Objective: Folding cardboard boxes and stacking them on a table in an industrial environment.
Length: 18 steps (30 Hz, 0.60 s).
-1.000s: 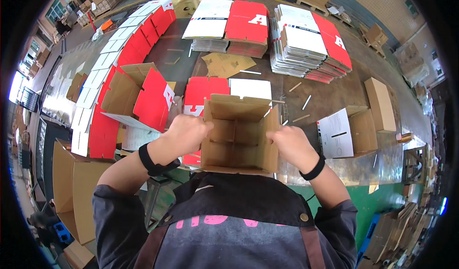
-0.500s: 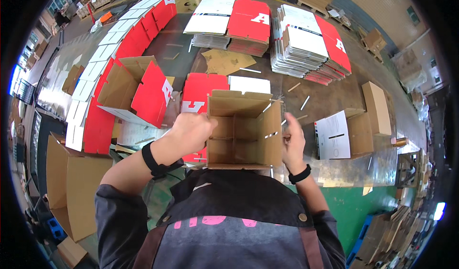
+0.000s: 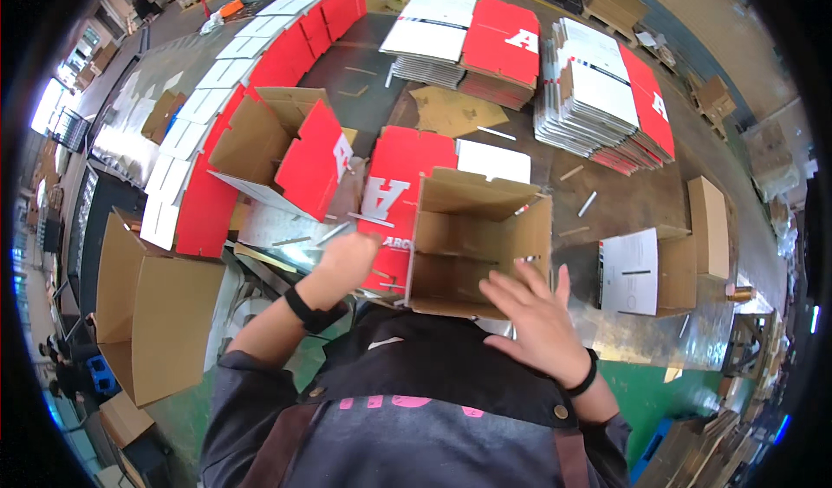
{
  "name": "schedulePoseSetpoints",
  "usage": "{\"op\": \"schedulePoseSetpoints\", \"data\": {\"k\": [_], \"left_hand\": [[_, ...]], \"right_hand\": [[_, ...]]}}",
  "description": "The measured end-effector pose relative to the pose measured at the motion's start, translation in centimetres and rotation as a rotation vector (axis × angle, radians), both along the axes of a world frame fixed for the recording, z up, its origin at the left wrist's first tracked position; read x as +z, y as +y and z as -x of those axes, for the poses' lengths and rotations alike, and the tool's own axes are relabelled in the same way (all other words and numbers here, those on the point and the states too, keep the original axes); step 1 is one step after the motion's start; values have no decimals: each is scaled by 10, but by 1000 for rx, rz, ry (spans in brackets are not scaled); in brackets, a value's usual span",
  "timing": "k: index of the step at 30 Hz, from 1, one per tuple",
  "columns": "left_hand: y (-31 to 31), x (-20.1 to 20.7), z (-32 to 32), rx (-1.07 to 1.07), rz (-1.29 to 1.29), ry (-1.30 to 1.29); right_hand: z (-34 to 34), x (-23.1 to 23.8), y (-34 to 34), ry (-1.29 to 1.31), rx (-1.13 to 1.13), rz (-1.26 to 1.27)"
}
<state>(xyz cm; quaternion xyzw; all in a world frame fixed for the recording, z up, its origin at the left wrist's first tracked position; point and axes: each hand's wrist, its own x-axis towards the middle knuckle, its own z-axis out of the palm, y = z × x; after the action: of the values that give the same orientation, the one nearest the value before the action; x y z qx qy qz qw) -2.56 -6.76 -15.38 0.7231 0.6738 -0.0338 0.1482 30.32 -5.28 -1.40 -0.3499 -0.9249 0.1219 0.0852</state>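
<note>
An opened cardboard box (image 3: 468, 198), brown inside with slots along its upper edge, stands in front of me, its inside facing up. My right hand (image 3: 542, 323) is over its near right corner with the fingers spread; whether it touches the rim I cannot tell. My left hand (image 3: 347, 263) is just left of the box with its fingers curled; what they hold, if anything, is hidden. Beneath and behind the box lies a flat red and white carton (image 3: 420, 154). A thin white strip (image 3: 334, 232) shows by my left hand.
An open red box (image 3: 312, 176) stands at left, before a long row of red and white cartons (image 3: 199, 150). Stacks of flat cartons (image 3: 503, 42) (image 3: 598, 89) stand at the back. A small white-sided box (image 3: 630, 271) is at right, a large brown box (image 3: 173, 315) at lower left.
My right hand has moved from the box's right side to its near right corner and opened. My left hand has moved down, off the box's left edge. The whole view has shifted.
</note>
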Motion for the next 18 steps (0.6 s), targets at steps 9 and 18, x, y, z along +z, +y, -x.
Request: {"op": "schedulePoseSetpoints", "data": {"k": [9, 18], "left_hand": [[-18, 54, 70, 432, -584, -478], [19, 36, 245, 1066, -433, -893]], "right_hand": [[28, 80, 98, 316, 59, 76], [242, 32, 235, 554, 389, 270]]}}
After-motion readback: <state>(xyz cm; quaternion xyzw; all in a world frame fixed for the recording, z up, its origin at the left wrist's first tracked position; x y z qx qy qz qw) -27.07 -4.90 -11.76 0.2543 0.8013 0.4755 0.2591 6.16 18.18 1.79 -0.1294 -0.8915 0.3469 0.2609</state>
